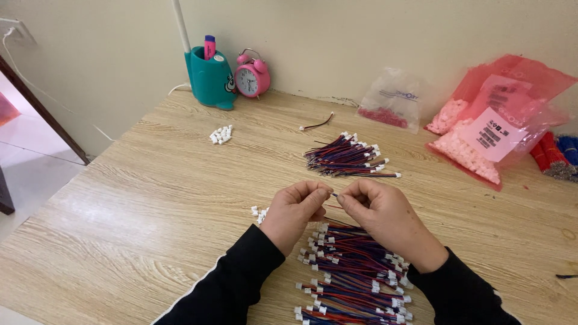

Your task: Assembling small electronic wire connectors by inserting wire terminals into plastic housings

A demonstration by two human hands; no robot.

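Head view: My left hand and right hand meet above the near middle of the table, fingertips almost touching. Both are pinched shut on one thin wire, which shows only as a short dark length in the gap between the fingertips. Whether the left hand also holds a connector, I cannot tell.

Directly under my wrists lies the near pile of red, blue and black wires with white connectors on their ends, running to the lower edge of the frame. A few loose white connectors lie just left of my left hand.

Beyond my hands, well apart, a second pile of the same wires lies at mid-table. One stray wire lies behind it. A small heap of white connectors sits to the far left.

Against the wall stand a teal holder and a pink clock. To the right lie a clear bag, two pink bags of white parts and wire bundles.
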